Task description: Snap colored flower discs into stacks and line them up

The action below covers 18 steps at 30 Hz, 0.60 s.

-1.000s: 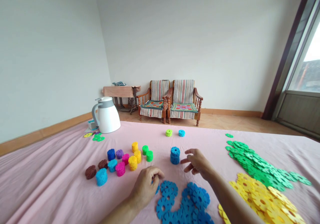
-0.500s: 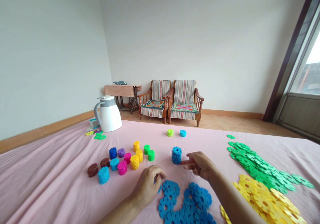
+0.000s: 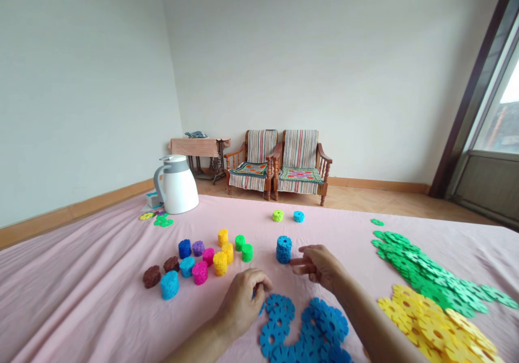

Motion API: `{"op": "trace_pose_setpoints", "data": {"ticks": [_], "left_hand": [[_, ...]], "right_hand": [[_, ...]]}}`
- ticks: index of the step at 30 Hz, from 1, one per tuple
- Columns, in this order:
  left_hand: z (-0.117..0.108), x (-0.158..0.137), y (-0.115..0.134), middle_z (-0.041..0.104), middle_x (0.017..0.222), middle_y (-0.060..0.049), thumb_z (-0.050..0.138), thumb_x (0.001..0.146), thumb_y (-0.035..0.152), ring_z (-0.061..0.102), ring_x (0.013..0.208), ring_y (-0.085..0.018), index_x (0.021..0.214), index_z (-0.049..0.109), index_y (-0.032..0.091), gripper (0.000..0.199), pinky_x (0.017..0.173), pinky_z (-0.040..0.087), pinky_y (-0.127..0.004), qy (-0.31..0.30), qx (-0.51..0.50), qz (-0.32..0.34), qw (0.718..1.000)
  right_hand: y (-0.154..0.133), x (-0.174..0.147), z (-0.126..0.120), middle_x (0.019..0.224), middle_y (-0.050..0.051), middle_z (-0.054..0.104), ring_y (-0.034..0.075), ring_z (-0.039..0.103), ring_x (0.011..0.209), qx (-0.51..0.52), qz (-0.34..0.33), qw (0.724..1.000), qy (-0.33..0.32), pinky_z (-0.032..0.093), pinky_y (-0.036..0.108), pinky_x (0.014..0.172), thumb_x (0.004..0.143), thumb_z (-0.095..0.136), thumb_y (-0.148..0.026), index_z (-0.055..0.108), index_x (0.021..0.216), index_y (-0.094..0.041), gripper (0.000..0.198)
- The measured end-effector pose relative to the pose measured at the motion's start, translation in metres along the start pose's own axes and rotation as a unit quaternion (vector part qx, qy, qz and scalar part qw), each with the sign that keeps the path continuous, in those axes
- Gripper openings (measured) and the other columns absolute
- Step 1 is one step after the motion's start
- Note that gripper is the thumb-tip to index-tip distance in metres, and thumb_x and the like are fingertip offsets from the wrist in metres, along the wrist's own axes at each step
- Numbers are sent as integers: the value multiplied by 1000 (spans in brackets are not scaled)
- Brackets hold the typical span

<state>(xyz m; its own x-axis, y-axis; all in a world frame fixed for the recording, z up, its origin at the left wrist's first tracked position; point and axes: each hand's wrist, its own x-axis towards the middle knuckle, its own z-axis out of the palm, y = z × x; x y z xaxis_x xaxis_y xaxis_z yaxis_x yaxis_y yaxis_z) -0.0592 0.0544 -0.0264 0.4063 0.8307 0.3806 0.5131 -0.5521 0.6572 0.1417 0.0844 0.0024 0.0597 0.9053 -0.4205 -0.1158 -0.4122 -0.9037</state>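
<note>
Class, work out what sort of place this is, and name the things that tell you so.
Probably a room in a home: two wooden armchairs with striped covers stand by the wall, a cloth-draped table is beside them, and a white jug sits on the pink cloth.

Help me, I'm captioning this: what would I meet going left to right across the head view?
White thermos jug, left hand, stack of blue flower discs, right hand, pile of green flower discs.
</note>
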Motion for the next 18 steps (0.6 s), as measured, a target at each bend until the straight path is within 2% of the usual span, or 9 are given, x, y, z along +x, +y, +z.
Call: {"op": "trace_pose_setpoints", "data": {"ticks": [9, 15, 18], "left_hand": [[-2, 0, 1, 65, 75, -3, 38, 73, 2, 59, 75, -14, 73, 64, 16, 29, 69, 42, -21, -14, 2, -8, 1000], [-2, 1, 1, 65, 74, -2, 39, 70, 1, 59, 73, -13, 72, 64, 16, 30, 67, 41, -20, -12, -3, -19, 1000], [-2, 1, 1, 65, 74, -2, 39, 71, 1, 59, 73, -13, 72, 64, 16, 29, 67, 41, -20, -12, -12, -17, 1000]], "right_hand": [[-5, 12, 16, 69, 9, 67, 15, 65, 52, -31, -2, 999, -18, 25, 15, 33, 72, 47, -15, 49, 93, -13, 21], [-4, 15, 12, 84, 12, 67, 12, 63, 46, -37, -16, 999, 12, 25, 15, 32, 73, 45, -12, 42, 104, -13, 31], [-5, 17, 10, 89, 14, 66, 12, 63, 48, -27, -18, 999, 18, 26, 14, 32, 74, 45, -12, 42, 104, -13, 31]]}}
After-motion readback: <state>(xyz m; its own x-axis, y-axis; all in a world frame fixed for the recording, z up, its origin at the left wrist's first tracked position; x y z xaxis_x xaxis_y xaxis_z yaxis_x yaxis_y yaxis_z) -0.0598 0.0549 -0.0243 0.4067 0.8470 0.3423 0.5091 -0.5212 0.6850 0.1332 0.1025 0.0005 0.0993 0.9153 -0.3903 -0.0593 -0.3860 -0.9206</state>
